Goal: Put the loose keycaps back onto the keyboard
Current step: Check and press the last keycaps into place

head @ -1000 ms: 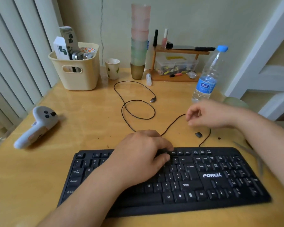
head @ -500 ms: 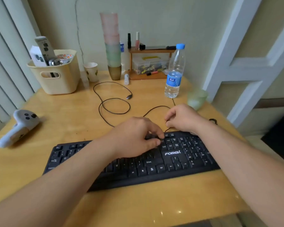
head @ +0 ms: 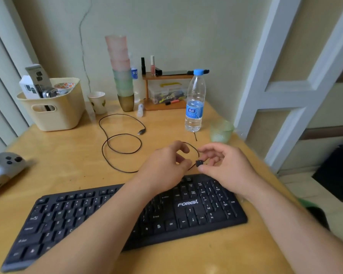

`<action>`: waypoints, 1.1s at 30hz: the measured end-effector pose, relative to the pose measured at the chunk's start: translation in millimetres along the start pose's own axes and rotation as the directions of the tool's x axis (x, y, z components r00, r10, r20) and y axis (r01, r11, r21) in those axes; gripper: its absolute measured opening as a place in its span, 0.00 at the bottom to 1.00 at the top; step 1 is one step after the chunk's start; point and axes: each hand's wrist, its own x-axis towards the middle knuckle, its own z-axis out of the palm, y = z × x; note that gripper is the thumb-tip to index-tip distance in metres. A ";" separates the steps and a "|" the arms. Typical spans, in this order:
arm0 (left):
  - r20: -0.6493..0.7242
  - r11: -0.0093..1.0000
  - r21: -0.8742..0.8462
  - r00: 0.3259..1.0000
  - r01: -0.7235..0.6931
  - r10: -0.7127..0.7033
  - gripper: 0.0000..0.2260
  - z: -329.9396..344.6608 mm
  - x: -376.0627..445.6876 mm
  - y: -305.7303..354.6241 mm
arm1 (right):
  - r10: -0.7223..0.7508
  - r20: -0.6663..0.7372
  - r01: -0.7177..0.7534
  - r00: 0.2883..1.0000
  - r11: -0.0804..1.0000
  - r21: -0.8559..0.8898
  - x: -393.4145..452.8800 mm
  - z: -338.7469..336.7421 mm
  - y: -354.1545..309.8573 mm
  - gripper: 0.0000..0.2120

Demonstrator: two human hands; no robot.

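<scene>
A black keyboard [head: 186, 210] lies on the wooden table, angled toward the near left. Both hands hover just beyond its far edge. My right hand [head: 224, 167] pinches a small black keycap [head: 199, 163] between thumb and fingers. My left hand [head: 166, 169] is close beside it with curled fingers, thumb and fingertips almost at the keycap; whether it touches the cap I cannot tell. My left forearm hides the middle of the keyboard.
The keyboard's black cable [head: 121, 143] loops across the table. A water bottle [head: 194, 103] and a green cup [head: 221, 131] stand at the right edge. A cream basket [head: 53, 107], stacked cups [head: 121, 74], a small shelf [head: 166, 89] stand behind; a white controller [head: 4, 167] lies left.
My right hand has picked up the keycap and lifted off the keyboard's far edge. My left hand left the keys and rose beside it. The camera view swung right.
</scene>
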 end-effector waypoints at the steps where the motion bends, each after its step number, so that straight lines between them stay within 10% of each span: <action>1: -0.014 0.999 -0.044 1.000 0.011 -0.012 0.07 -0.2 2.2 -1.7 | -0.028 0.003 0.028 1.000 0.999 0.018 0.2 0.4 0.5 0.22; 11: 0.055 0.896 -0.437 0.997 0.081 -0.063 0.08 -1.5 -7.4 -8.2 | -0.205 -0.005 0.204 0.979 0.975 0.082 2.3 8.4 10.1 0.32; 23: 0.047 0.978 -0.203 0.998 0.047 -0.038 0.06 -2.4 -23.9 -8.0 | -0.348 -0.004 0.347 0.938 0.936 -0.050 -10.8 13.2 8.0 0.24; 33: -0.183 0.999 0.001 0.982 0.048 -0.048 0.03 -14.9 -17.8 -18.8 | -0.141 -0.142 0.148 0.980 0.988 0.035 4.6 -21.7 24.2 0.21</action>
